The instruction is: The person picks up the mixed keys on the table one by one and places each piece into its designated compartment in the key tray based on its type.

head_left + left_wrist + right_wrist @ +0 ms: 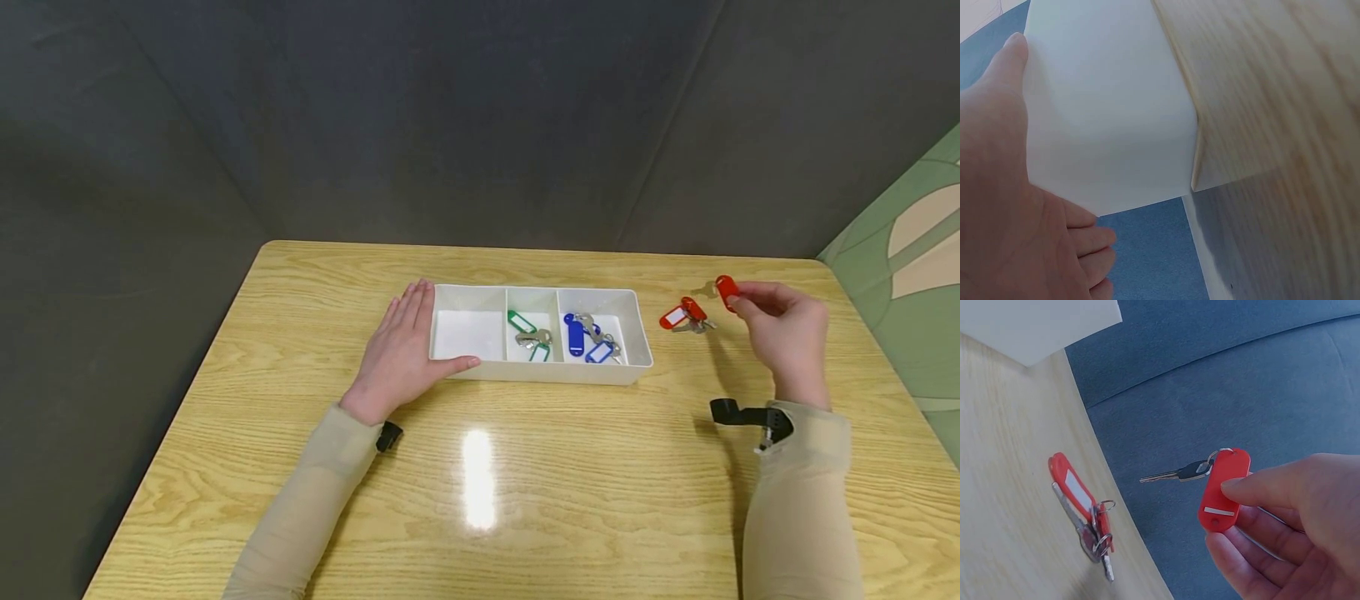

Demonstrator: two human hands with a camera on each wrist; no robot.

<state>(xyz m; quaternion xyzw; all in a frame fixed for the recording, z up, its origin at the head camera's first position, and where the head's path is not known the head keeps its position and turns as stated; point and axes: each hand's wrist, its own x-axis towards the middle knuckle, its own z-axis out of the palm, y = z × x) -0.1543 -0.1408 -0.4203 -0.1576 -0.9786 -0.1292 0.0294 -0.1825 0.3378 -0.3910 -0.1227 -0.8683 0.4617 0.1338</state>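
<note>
A long white tray (540, 372) with three compartments sits on the table. My left hand (397, 350) lies against its left end, fingers straight, the thumb resting at the front rim. Off to the tray's right, my right hand (787, 329) pinches a red key tag (1225, 487) between thumb and fingers, raised above the table. From its ring, a key (1179, 472) sticks out to the left in the right wrist view. Just left of that hand, two more red key tags (673, 317) with keys lie on the table.
Green key tags (521, 322) with keys lie in the middle compartment. Blue key tags (575, 337) with keys fill part of the right one. The left compartment shows only its white floor. Behind the wooden table (570, 483) stands a dark padded partition (450, 125).
</note>
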